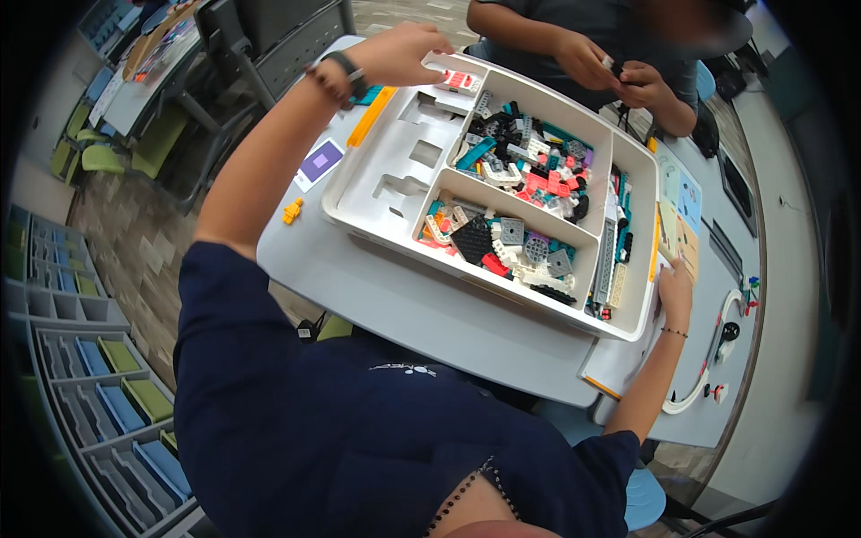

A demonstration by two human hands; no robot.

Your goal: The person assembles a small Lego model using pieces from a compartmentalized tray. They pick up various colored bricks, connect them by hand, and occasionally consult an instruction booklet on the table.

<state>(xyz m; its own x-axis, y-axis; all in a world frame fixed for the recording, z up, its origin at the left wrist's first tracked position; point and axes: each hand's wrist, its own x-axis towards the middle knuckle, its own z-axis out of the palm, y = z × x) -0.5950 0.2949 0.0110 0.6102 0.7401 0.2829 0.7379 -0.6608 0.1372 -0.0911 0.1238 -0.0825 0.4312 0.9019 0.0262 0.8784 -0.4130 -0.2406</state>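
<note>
A white sorting tray [439, 251] full of building bricks lies at the middle of the table. My left hand [408, 56] reaches over its far left corner, thumb and fingers apart, next to a small compartment with red and white pieces [460, 82]. Whether it touches the rim is hard to tell. My right hand [674, 291] is by the tray's right side, on or just above an open booklet [679, 197], with its fingers stretched forward. Mixed bricks [538, 152] in teal, black, white and coral fill the larger compartments; long beams [612, 242] lie in the right one.
Across the table, a person's hands [619, 79] hold a small piece. A curved white track [689, 403] with small parts lies at right. Left of the tray are a yellow figure [292, 211] and a purple card [320, 164]. A dark chair [273, 45] stands beyond.
</note>
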